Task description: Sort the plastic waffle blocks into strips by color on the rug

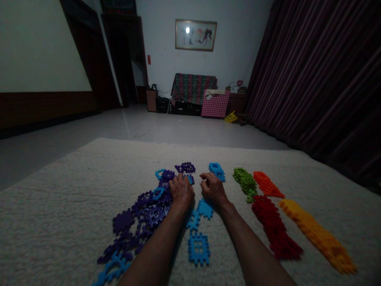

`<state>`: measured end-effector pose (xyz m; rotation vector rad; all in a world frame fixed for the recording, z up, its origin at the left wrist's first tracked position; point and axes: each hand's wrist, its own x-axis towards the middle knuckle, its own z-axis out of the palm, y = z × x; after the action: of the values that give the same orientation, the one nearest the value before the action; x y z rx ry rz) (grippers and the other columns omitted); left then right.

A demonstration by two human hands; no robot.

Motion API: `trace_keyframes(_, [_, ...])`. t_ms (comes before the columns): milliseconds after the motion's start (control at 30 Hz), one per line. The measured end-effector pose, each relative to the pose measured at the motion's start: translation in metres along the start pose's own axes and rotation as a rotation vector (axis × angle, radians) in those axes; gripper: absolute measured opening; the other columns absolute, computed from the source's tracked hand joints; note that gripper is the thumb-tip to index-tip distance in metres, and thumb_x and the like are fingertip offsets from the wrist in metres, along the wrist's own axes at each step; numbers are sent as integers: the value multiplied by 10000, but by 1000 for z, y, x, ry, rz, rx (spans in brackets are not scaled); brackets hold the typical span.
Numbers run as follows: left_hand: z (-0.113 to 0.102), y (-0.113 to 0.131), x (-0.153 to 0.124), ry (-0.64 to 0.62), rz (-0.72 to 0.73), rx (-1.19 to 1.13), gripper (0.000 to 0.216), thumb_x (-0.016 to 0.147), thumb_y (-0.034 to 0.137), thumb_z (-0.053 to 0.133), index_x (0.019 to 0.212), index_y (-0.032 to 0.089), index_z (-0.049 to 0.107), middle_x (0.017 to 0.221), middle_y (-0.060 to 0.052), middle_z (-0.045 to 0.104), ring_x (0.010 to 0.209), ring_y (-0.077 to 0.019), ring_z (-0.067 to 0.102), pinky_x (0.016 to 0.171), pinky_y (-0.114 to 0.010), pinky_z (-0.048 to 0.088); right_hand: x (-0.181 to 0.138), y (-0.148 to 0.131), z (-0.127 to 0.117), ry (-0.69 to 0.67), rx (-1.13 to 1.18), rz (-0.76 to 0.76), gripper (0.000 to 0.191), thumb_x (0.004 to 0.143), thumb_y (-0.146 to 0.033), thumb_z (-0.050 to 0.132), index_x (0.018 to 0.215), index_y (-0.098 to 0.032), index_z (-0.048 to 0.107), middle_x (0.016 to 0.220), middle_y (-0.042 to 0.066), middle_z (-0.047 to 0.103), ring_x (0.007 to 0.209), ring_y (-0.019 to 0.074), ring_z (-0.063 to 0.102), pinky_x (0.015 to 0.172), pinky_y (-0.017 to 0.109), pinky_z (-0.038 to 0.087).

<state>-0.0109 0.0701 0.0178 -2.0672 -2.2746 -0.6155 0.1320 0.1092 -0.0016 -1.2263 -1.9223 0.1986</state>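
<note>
My left hand (182, 190) rests with curled fingers at the right edge of a loose pile of purple interlocking plastic tiles (123, 221). Its fingertips are partly hidden; a purple and a blue piece show right beside them. My right hand (213, 188) is held a little to the right, fingers bent, with a gap between thumb and forefinger and nothing visible in it. Just beyond it lies a small stack of blue tiles (217, 171). Between my forearms are a blue window tile (199, 248) and a plain blue tile (205, 208). Blue pieces (114, 268) are mixed among the purple.
Sorted rows of green tiles (244, 179), orange tiles (267, 184), red tiles (275, 228) and yellow tiles (318, 234) lie to the right. Everything sits on a cream quilted mat (74, 190). Beyond are a tiled floor (166, 129), a covered low cabinet (193, 89) and a dark curtain (321, 71).
</note>
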Motion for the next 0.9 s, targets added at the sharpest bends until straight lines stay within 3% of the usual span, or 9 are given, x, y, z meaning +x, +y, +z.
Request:
trace_keyframes(100, [2,-2,3,73,23,-62,259,897,174,486,1072,190,675,1222,-115,647,1103,-280,570,980,-435,392,0,3,2,23,23,-35,256,788,-129,471,945,-170,669,872,67,665,742,169,608,743,294,488])
trace_keyframes(267, [10,-3,12,219,151,-334,329,900,136,471,1176,175,647,1093,-102,699,1030,-228,627,926,-354,477,2,10,7,72,104,-28,247,796,-154,479,952,-169,670,882,74,694,729,166,626,715,294,499])
trace_keyframes(400, [14,-2,16,263,115,-539,326,878,150,526,1183,155,643,1089,-110,726,1013,-226,672,919,-334,517,3,9,8,70,195,39,258,802,-180,497,1005,-168,657,899,72,709,741,163,644,702,293,517])
trace_keyframes(500, [13,-2,15,245,54,-650,362,860,152,563,1212,166,646,1143,-102,733,1027,-222,692,927,-318,525,3,3,9,31,257,50,322,797,-214,542,1103,-155,626,952,81,701,704,146,636,662,282,528])
trace_keyframes(667, [2,-2,15,177,-42,-745,290,918,204,516,1126,179,716,1026,-83,773,943,-211,721,877,-307,541,1,-6,10,-64,297,-21,409,767,-250,633,1166,-170,599,1039,92,681,792,157,646,667,277,543])
trace_keyframes(900, [-4,-3,17,128,-117,-936,289,909,202,522,1079,156,751,1048,-83,775,994,-214,717,918,-325,550,0,-9,12,-61,284,-48,462,755,-298,692,1190,-184,586,1047,84,665,803,160,636,728,307,558])
